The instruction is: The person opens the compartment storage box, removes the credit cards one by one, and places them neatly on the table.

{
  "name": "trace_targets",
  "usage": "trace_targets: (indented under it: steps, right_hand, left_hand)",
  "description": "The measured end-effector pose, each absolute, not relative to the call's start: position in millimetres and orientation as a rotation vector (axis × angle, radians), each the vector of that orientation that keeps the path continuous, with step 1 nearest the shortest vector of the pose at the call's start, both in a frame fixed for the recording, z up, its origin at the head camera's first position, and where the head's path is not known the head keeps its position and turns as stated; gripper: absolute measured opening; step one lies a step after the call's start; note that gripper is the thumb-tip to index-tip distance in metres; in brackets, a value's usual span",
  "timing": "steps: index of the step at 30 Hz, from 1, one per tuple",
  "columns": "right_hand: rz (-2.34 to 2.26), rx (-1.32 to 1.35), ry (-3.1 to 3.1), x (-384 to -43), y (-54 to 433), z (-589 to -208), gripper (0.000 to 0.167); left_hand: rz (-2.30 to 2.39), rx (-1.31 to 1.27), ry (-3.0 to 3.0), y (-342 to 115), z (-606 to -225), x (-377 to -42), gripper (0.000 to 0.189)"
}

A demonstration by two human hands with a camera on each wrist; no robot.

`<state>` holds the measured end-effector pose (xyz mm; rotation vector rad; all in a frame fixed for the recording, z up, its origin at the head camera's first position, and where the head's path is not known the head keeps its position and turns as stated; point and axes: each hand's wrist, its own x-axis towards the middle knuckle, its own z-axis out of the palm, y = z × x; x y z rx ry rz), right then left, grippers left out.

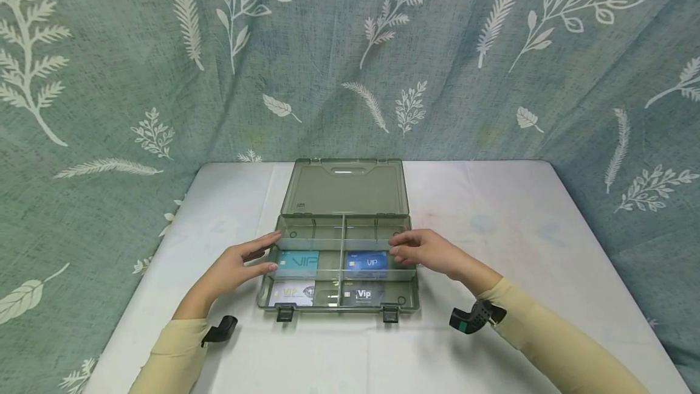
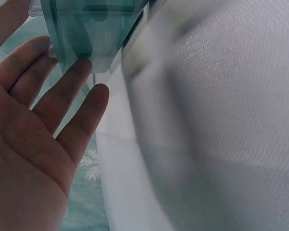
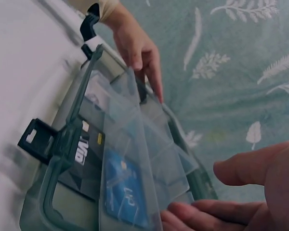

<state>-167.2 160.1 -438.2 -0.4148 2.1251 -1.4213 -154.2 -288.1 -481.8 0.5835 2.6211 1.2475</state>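
Note:
A translucent green divided storage box (image 1: 341,308) lies on the table with its lid (image 1: 347,190) folded back. Inside are a teal VIP card (image 1: 297,264), a blue VIP card (image 1: 366,260), a white card (image 1: 291,292) and a black Vip card (image 1: 363,293). Along the box's left side rests my left hand (image 1: 235,267), fingertips at the wall and fingers loosely extended; the left wrist view shows its palm (image 2: 29,144). Over the right compartments, near the blue card, my right hand (image 1: 429,251) hovers with relaxed fingers and nothing visible in its grasp.
Clear upright dividers (image 3: 130,144) split the box into several compartments. Two dark latches (image 1: 391,314) hang at its front edge. A white cloth (image 1: 481,199) covers the table, and a green leaf-patterned curtain (image 1: 328,47) surrounds the back and sides.

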Motion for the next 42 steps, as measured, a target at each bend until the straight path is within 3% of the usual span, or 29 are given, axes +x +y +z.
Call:
trace_targets:
  steps: [20,42]
  right_hand:
    - [-1.410,-0.337,1.867,-174.9,151.0,-441.1,0.069]
    - [-1.372,-0.338,1.882,-178.4,139.9,-448.3,0.063]
  left_hand:
    - [1.270,0.606,2.579,-289.3,-481.5,-153.6,0.066]
    - [1.282,0.607,2.562,-288.9,-483.0,-154.9,0.067]
